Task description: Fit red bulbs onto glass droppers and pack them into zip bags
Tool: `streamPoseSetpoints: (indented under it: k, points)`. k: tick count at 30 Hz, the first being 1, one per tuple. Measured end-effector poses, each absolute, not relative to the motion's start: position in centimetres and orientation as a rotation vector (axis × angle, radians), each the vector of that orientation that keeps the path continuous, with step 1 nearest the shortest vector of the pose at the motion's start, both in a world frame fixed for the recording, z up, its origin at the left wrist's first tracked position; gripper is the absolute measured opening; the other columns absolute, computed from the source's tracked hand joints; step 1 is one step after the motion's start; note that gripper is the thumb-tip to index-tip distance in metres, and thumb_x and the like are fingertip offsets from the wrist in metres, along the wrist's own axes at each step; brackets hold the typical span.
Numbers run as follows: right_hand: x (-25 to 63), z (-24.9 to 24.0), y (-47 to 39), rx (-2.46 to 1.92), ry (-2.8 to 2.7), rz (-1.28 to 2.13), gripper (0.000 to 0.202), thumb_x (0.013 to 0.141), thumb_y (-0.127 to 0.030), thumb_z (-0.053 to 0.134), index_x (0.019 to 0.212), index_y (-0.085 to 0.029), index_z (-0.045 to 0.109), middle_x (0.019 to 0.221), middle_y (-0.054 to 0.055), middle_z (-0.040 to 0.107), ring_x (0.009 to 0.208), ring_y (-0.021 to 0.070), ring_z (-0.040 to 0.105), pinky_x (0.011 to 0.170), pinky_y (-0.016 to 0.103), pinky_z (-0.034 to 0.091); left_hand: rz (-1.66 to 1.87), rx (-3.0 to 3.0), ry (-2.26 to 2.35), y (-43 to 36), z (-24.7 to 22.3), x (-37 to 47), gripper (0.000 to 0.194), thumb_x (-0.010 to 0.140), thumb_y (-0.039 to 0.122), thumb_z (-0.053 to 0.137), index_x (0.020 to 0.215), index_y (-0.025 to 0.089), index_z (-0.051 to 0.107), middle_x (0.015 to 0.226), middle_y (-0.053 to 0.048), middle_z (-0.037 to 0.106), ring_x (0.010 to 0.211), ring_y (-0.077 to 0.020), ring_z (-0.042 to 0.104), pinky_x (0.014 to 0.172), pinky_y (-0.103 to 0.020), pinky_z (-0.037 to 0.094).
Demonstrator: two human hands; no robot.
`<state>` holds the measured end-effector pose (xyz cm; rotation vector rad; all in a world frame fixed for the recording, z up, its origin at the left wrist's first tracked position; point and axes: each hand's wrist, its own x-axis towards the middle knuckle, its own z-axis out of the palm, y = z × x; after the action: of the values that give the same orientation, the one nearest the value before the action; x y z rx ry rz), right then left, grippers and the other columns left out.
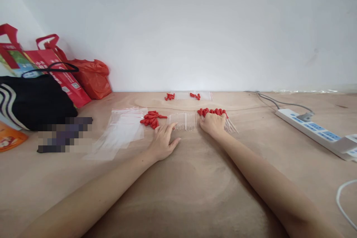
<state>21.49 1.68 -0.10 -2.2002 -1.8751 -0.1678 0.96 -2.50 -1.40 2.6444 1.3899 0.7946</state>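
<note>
My left hand (pixel 164 141) rests on the table with its fingers spread and nothing in them. Its fingertips reach the near left end of a row of clear slim dropper tubes (pixel 184 121). Just beyond that hand is a pile of loose red rubber bulbs (pixel 152 119). My right hand (pixel 213 124) is curled over a row of droppers with red bulbs (pixel 220 112), their pale stems fanning out toward me on its right. Fingers bend down among these droppers; their tips are partly hidden.
Clear zip bags (pixel 119 130) lie left of the bulbs. Near the wall are a bag (pixel 182 95) and small red bulbs (pixel 169 97). A white power strip (pixel 315 130) with cables stands right. Red bags (pixel 93 78) and a black bag (pixel 36 100) stand left.
</note>
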Motion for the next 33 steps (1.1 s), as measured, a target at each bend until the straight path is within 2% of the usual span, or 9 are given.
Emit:
streamPoseSetpoints:
  k: [11, 18, 23, 27, 33]
  points:
    - [21.6, 0.1, 1.7, -2.225, -1.962, -0.181, 0.03, 0.079, -0.026, 0.037, 0.077, -0.013, 0.065, 0.079, 0.015, 0.064, 0.08, 0.0257, 0.056, 0.08, 0.043, 0.021, 0.785, 2.655, 1.383, -2.5, -1.5, 0.9, 0.043, 0.078, 0.027, 0.049, 0.117, 0.017, 0.035, 0.099, -0.008, 0.054, 0.097, -0.0239, 0.049, 0.086, -0.042, 0.03]
    - [22.1, 0.1, 2.1, -2.271, -1.852, -0.019, 0.037, 0.079, -0.04, 0.037, 0.079, -0.014, 0.064, 0.087, 0.014, 0.063, 0.093, 0.0273, 0.053, 0.084, 0.041, 0.023, 0.761, 2.657, 1.394, -2.5, -1.3, 1.0, 0.041, 0.078, 0.027, 0.049, 0.116, 0.017, 0.035, 0.099, -0.008, 0.055, 0.097, -0.0235, 0.049, 0.086, -0.041, 0.03]
    - [22.5, 0.2, 2.2, -2.275, -1.877, 0.015, 0.036, 0.077, -0.042, 0.041, 0.079, -0.015, 0.063, 0.087, 0.012, 0.064, 0.093, 0.026, 0.053, 0.082, 0.038, 0.025, 0.782, 2.68, 1.411, -2.6, -1.2, 1.0, 0.041, 0.078, 0.028, 0.049, 0.115, 0.018, 0.037, 0.098, -0.008, 0.054, 0.096, -0.0234, 0.049, 0.086, -0.041, 0.03]
    - [21.8, 0.4, 1.9, -2.192, -1.918, -0.14, 0.039, 0.079, -0.044, 0.037, 0.079, -0.014, 0.062, 0.08, 0.013, 0.064, 0.085, 0.0254, 0.055, 0.08, 0.04, 0.023, 0.88, 2.686, 1.565, -2.7, -1.3, 1.1, 0.033, 0.075, 0.03, 0.052, 0.105, 0.018, 0.045, 0.092, -0.007, 0.055, 0.091, -0.0241, 0.048, 0.082, -0.041, 0.031]
    - [20.2, 0.3, 2.2, -2.191, -1.989, -0.009, 0.029, 0.076, -0.032, 0.04, 0.076, -0.014, 0.063, 0.078, 0.012, 0.064, 0.078, 0.0226, 0.058, 0.078, 0.039, 0.024, 0.971, 2.562, 1.951, -0.3, -0.1, -0.5, 0.019, 0.075, 0.03, 0.051, 0.091, 0.02, 0.055, 0.092, -0.008, 0.055, 0.092, -0.0267, 0.046, 0.078, -0.042, 0.03]
